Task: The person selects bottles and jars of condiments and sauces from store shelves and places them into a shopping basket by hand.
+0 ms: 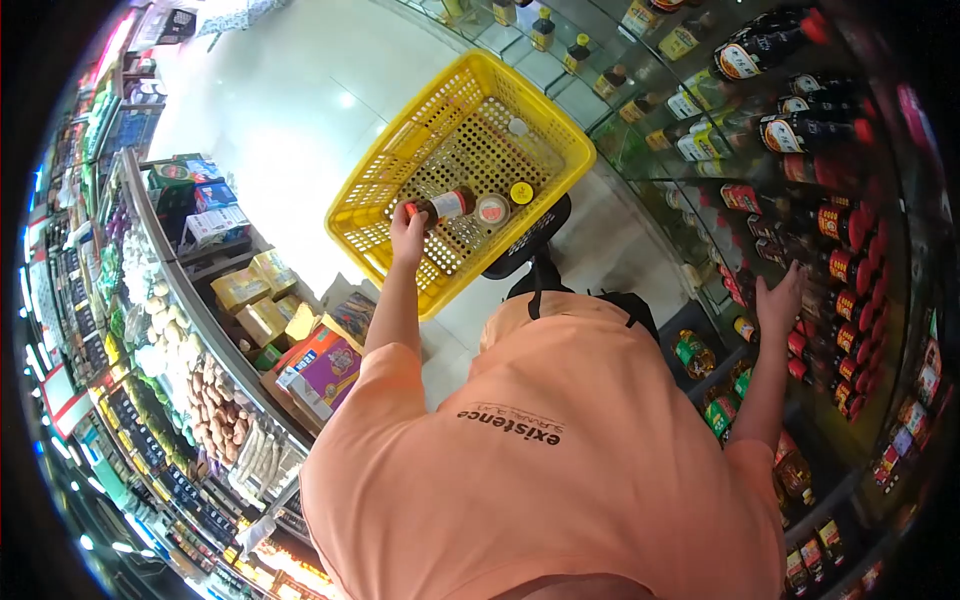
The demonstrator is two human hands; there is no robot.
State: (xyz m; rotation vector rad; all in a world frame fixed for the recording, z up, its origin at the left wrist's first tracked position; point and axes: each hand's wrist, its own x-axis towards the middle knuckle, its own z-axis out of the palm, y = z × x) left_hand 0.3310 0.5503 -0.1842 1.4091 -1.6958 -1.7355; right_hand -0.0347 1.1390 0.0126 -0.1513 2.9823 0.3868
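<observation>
My left hand (408, 238) is closed around the red-capped end of a dark jar (452, 204) with a white label. It holds the jar tilted over the yellow plastic basket (350, 200). Inside the basket are a jar with a pale lid marked in red (492, 209) and a container with a yellow lid (521, 192). On the other side, my right hand (782, 300) reaches to the shelf, thumb and fingers apart, beside dark red-capped jars (845, 268). Whether its fingertips touch a jar, I cannot tell.
Shelves of sauce bottles (745, 60) line the right side, with oil bottles (694, 352) lower down. At left stand boxed goods (320, 370) and a produce counter with brown root vegetables (222, 405). A dark object (530, 240) sits under the basket.
</observation>
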